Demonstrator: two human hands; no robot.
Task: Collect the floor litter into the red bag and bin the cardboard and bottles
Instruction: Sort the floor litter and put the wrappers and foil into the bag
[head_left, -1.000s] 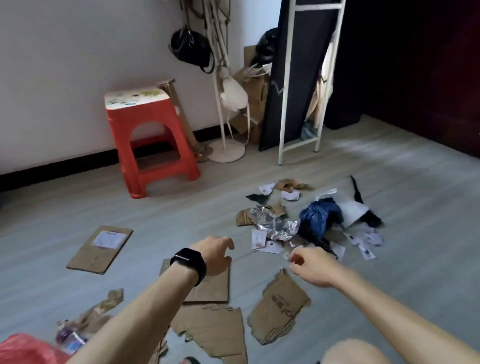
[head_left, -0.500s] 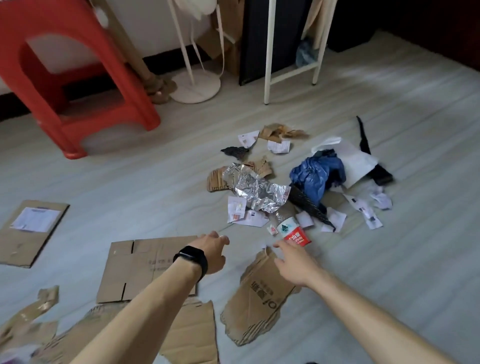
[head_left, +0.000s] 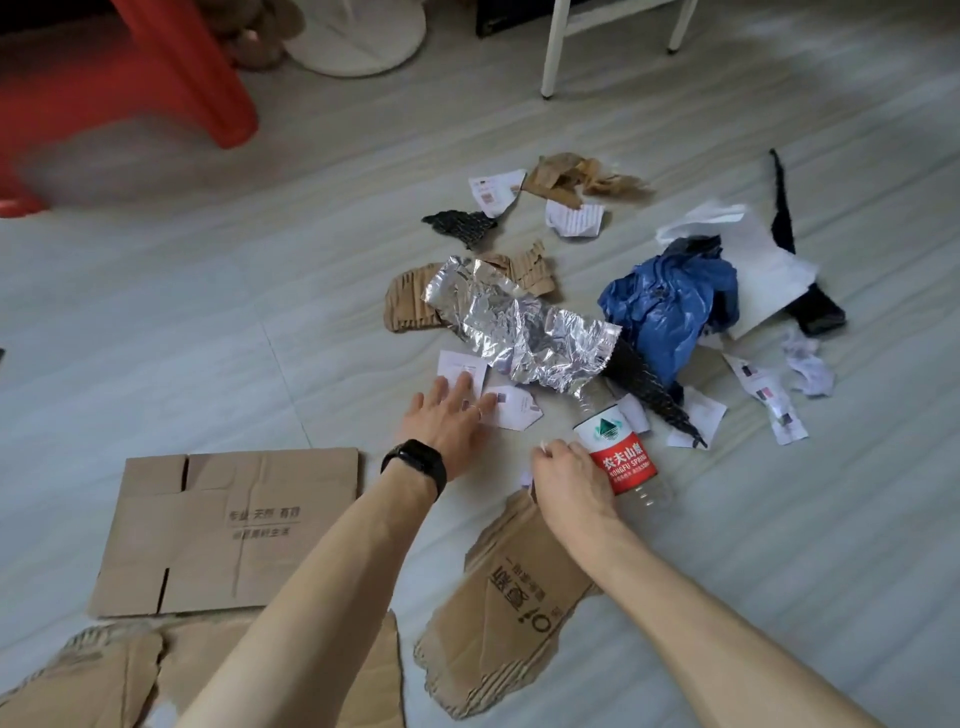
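Red-labelled "NONGFU SPRING" bottle lies touching the right hand.

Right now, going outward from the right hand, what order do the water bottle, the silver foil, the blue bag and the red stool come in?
From the right hand:
1. Water bottle, touching it, just to its right.
2. Silver foil, ahead, mid-pile.
3. Blue bag, ahead and right.
4. Red stool, far left corner.
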